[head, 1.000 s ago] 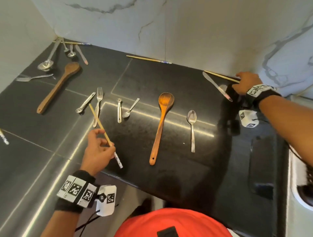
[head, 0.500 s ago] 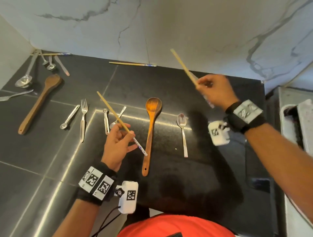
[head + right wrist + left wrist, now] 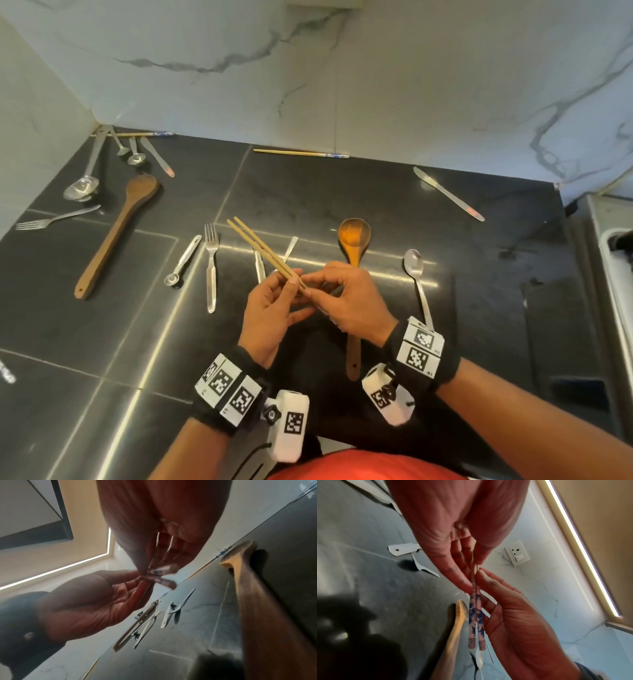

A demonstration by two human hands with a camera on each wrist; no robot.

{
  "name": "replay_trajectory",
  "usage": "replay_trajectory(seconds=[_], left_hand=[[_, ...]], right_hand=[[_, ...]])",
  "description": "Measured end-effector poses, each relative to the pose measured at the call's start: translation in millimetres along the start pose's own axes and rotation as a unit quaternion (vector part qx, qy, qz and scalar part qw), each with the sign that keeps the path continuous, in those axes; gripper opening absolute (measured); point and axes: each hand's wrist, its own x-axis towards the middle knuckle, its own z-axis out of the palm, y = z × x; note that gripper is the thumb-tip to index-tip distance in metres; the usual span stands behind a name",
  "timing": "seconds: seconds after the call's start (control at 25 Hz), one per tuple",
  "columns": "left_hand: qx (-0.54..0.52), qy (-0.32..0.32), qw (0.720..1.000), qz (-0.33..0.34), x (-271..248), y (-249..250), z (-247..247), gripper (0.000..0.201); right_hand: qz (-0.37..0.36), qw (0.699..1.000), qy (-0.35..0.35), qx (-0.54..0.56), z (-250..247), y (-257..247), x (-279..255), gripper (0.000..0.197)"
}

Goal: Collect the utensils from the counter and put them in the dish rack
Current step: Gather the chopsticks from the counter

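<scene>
Two wooden chopsticks [image 3: 263, 250] with blue-patterned ends [image 3: 476, 615] lie side by side in the air above the middle of the black counter [image 3: 342, 198]. My left hand [image 3: 291, 284] pinches them between thumb and fingers near the patterned end. My right hand [image 3: 315, 291] meets it from the right and pinches the same pair; the right wrist view shows its fingertips on the chopstick ends [image 3: 161, 577]. The tips point up and to the left. The light wooden spoon [image 3: 354, 236] lies partly hidden under my right hand.
On the counter lie a metal spoon [image 3: 414, 267], a knife [image 3: 448, 193], a fork [image 3: 211, 263], a measuring spoon [image 3: 183, 260], a dark wooden spoon [image 3: 116, 233], a ladle [image 3: 82, 186] and a chopstick [image 3: 301, 153] along the wall. A steel sink edge [image 3: 603, 240] is at the right.
My right hand brought its chopstick from the back right to the middle. The left hand moved right to meet it. Both chopsticks are now together in both hands.
</scene>
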Motion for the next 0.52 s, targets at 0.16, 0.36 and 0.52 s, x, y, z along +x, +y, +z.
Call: replay_trajectory(seconds=[0.16,0.36,0.52], left_hand=[[-0.003,0.005,1.0,-0.002,12.3,11.6,-42.4,0.021],[-0.03,0.023,0.999,-0.005,32.2,32.2,-91.7,0.018],[-0.054,0.043,0.998,0.002,39.1,42.6,-121.7,0.017]], right_hand=[[-0.02,0.997,-0.056,-0.048,10.8,-15.2,40.1,0.017],[-0.019,0.93,-0.05,-0.364,-24.5,13.4,175.4,0.031],[0.087,0.865,-0.101,-0.484,-56.6,63.0,266.3,0.056]])
